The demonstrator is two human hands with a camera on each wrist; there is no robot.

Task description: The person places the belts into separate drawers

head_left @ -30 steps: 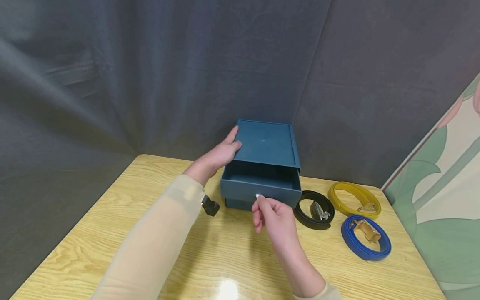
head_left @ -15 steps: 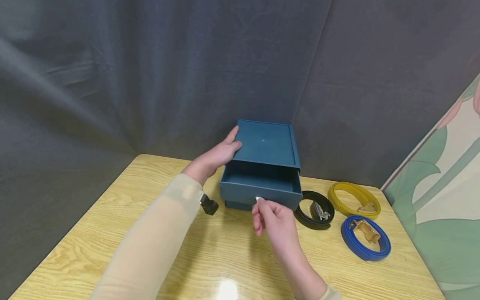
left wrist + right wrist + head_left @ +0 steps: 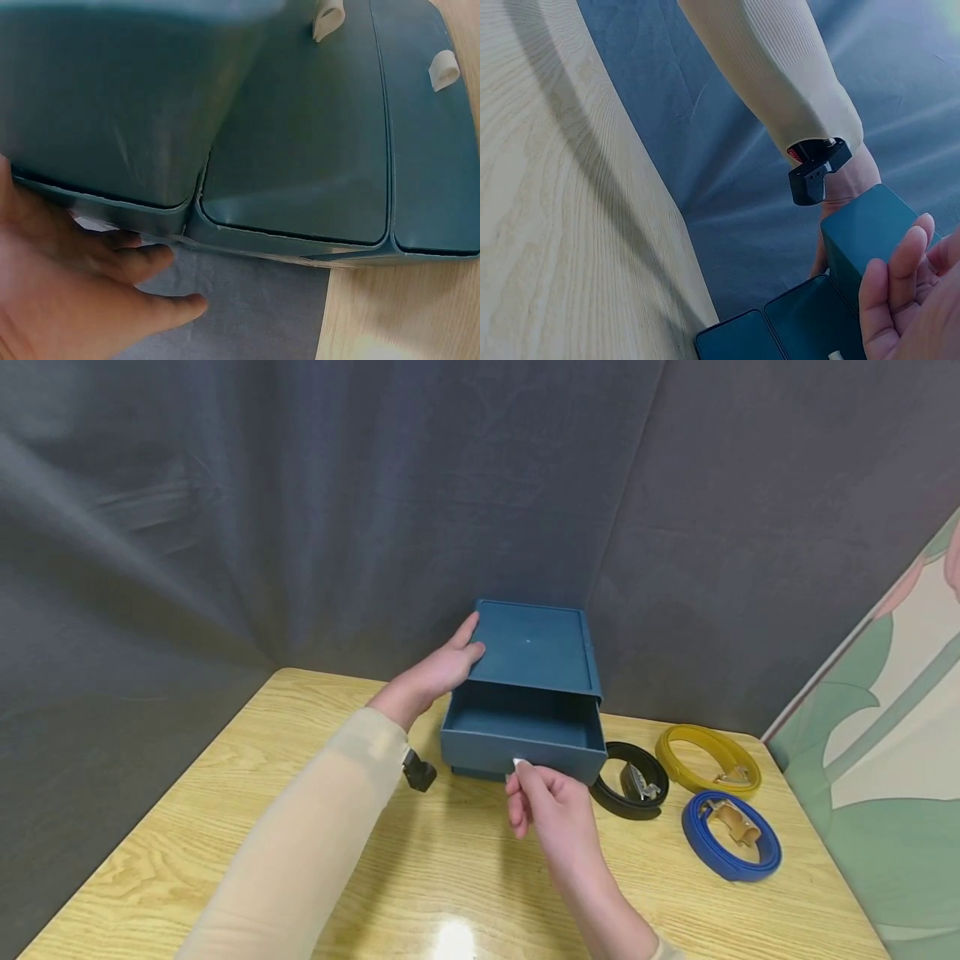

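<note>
A teal drawer box [image 3: 534,647] stands at the back of the wooden table [image 3: 225,793], its drawer [image 3: 522,739] slid partly out toward me. My left hand [image 3: 438,668] rests against the box's left side with the thumb on the top edge; the same hand [image 3: 67,292] shows by the box wall in the left wrist view. My right hand [image 3: 551,802] pinches the small white pull tab [image 3: 517,763] on the drawer front. Inside the drawer I see nothing. In the right wrist view my right fingers [image 3: 900,292] curl in front of the teal box [image 3: 862,225].
Three coiled belts lie right of the box: black [image 3: 632,779], yellow [image 3: 708,758], blue [image 3: 731,833]. A dark curtain [image 3: 300,510] backs the table. A green-and-white patterned panel [image 3: 885,718] stands at the right edge. A black wrist camera [image 3: 418,772] hangs under my left forearm.
The drawer has slid a little farther out toward me, my right hand drawing back with the tab. The left hand has stayed on the box.
</note>
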